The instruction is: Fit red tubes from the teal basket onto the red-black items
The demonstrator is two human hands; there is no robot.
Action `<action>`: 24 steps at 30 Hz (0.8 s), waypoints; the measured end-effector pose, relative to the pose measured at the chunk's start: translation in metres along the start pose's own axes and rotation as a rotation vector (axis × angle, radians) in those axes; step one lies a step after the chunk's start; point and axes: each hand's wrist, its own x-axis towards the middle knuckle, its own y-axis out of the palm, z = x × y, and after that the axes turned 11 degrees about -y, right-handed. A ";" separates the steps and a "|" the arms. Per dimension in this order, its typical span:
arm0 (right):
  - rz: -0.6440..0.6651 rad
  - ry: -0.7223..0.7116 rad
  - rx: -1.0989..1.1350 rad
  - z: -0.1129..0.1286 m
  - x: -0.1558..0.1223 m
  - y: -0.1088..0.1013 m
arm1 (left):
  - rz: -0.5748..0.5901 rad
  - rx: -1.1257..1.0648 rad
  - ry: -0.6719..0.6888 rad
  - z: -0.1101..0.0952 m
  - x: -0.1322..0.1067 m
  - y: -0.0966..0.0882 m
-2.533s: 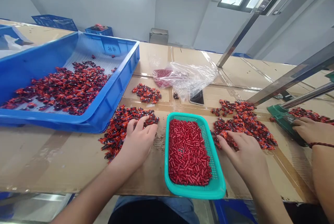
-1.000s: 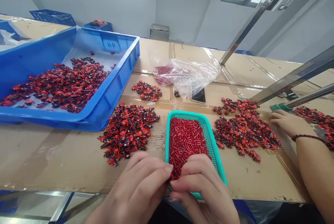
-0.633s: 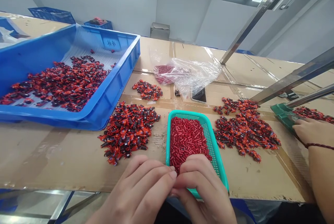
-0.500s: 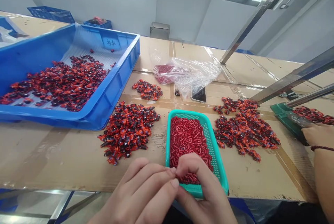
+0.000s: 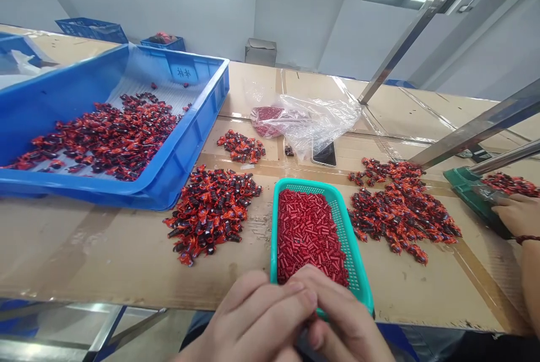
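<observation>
The person at the bench has both hands drawn in close to the body, pressed together at the near end of a teal plastic mesh basket [image 5: 321, 186]. The left hand [image 5: 257, 322] lies with its fingers curled over toward the right hand [image 5: 343, 325], whose knuckles cover the basket's near rim. The fingertips meet and fold inward. Whatever may be pinched between them is hidden, so I cannot tell whether either hand has hold of anything.

The basket lies lengthwise on the brown cardboard-covered table [image 5: 105, 249], filled with small red plastic tubes [image 5: 310, 232]. A loose pile of red-and-black crimped parts [image 5: 213, 210] lies just left of it, and a wider pile of the same parts [image 5: 400, 210] lies just right. A smaller heap [image 5: 241, 147] sits farther back.

At the left stands a large blue plastic crate [image 5: 198, 120] with more of these parts spread across its floor. Behind the basket lies a crumpled clear plastic bag [image 5: 324, 117] holding some red pieces, with a dark phone [image 5: 324, 154] at its edge.

At the far right a co-worker's hand [image 5: 517, 213] rests on a green tray [image 5: 472, 196].
</observation>
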 end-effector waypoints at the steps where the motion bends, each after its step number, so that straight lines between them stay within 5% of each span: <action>1: -0.011 0.002 -0.072 -0.004 -0.003 -0.009 | 0.043 0.006 -0.002 0.007 0.007 0.001; 7: -0.238 0.079 -1.068 -0.072 -0.039 -0.101 | 0.232 0.501 -0.345 0.068 0.037 -0.004; 12: -0.318 0.142 -1.305 -0.110 -0.050 -0.152 | 0.352 0.571 -0.462 0.100 0.046 0.004; 17: -0.263 0.024 -1.253 -0.081 -0.033 -0.119 | 0.363 0.432 -0.549 0.103 0.050 0.011; 24: 0.245 -0.173 -1.006 -0.058 0.002 -0.040 | 0.234 -0.053 -0.744 0.093 0.047 0.001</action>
